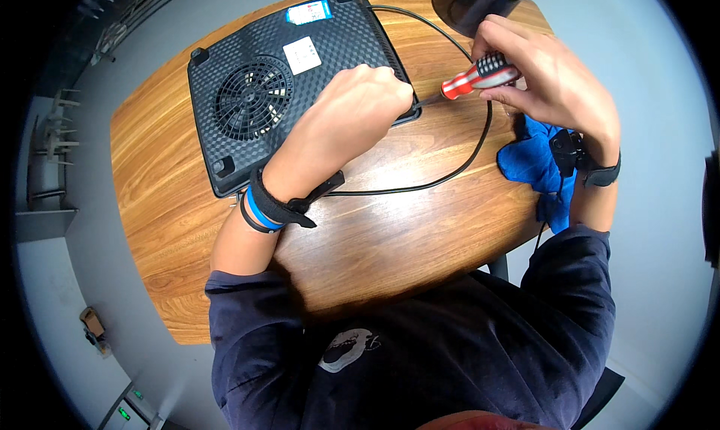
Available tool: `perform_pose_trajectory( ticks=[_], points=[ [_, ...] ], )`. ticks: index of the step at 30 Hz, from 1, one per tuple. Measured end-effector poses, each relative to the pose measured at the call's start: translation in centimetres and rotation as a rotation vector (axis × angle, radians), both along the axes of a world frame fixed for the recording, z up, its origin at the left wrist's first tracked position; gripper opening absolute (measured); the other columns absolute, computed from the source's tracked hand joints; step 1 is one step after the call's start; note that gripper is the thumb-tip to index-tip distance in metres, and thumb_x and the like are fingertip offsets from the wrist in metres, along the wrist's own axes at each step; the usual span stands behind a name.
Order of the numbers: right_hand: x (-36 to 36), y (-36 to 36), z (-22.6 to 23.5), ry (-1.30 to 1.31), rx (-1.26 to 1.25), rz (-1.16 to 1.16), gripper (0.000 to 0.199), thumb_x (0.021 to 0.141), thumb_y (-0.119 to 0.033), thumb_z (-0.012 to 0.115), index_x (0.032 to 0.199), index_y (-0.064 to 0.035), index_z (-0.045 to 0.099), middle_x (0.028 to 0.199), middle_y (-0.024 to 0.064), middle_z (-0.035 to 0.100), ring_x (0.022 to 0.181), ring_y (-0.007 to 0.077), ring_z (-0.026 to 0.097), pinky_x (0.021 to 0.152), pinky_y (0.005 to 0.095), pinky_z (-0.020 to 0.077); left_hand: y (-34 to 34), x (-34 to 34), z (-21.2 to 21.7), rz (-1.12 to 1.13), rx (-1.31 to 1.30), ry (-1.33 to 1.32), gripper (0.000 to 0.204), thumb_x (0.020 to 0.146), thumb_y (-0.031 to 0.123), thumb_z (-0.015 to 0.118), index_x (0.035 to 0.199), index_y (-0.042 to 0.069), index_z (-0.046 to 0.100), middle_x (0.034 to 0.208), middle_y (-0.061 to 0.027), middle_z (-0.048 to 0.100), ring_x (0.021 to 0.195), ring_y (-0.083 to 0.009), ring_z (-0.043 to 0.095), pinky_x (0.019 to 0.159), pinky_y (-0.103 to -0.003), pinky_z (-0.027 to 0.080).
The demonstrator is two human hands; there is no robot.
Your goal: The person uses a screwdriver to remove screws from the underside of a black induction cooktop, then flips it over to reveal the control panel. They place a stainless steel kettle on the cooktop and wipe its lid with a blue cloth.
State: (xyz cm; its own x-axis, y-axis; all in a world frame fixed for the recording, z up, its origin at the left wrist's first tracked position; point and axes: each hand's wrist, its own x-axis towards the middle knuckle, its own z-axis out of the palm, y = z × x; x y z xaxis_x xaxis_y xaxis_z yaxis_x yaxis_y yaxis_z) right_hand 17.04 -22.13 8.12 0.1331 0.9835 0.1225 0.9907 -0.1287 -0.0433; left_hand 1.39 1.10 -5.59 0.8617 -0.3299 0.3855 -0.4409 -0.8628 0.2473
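Observation:
A black flat appliance (pixel 255 62) lies upside down on the wooden table (pixel 390 235), showing a round fan grille (pixel 253 98) and two stickers. My left hand (pixel 360 107) rests closed on its near right corner. My right hand (pixel 544 74) grips a screwdriver (pixel 480 75) with a red, black and white handle. Its shaft points left toward that corner, with the tip hidden beside my left hand. A black power cord (pixel 465 156) loops from the appliance across the table.
A blue cloth (pixel 536 164) lies at the table's right edge under my right wrist. A dark rounded object (pixel 476 2) stands at the far edge. The floor around is grey; small devices lie at the lower left.

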Motion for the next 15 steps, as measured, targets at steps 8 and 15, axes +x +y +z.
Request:
perform_pose_trajectory(
  ticks=[8, 15],
  points=[
    [-0.9, -0.2, -0.1, -0.132, -0.122, -0.256, 0.050, 0.098, -0.053, 0.082, 0.099, -0.0036, 0.077, 0.072, 0.0168, 0.073, 0.070, 0.0390, 0.074, 0.066, 0.0444, 0.0582, -0.1, 0.0, 0.1, 0.017, 0.012, 0.023, 0.024, 0.110, 0.021, 0.066, 0.115, 0.007, 0.085, 0.107, -0.0237, 0.082, 0.092, -0.0355, 0.079, 0.084, -0.045, 0.061],
    [-1.6, -0.4, -0.3, -0.182, -0.116, -0.299, 0.050, 0.098, -0.054, 0.083, 0.100, -0.0046, 0.079, 0.073, 0.0152, 0.074, 0.068, 0.0370, 0.074, 0.065, 0.0425, 0.0584, 0.0, 0.2, -0.2, 0.023, 0.041, 0.032, 0.024, 0.111, 0.021, 0.066, 0.113, 0.007, 0.085, 0.104, -0.0233, 0.082, 0.091, -0.0348, 0.079, 0.084, -0.045, 0.061]
  ],
)
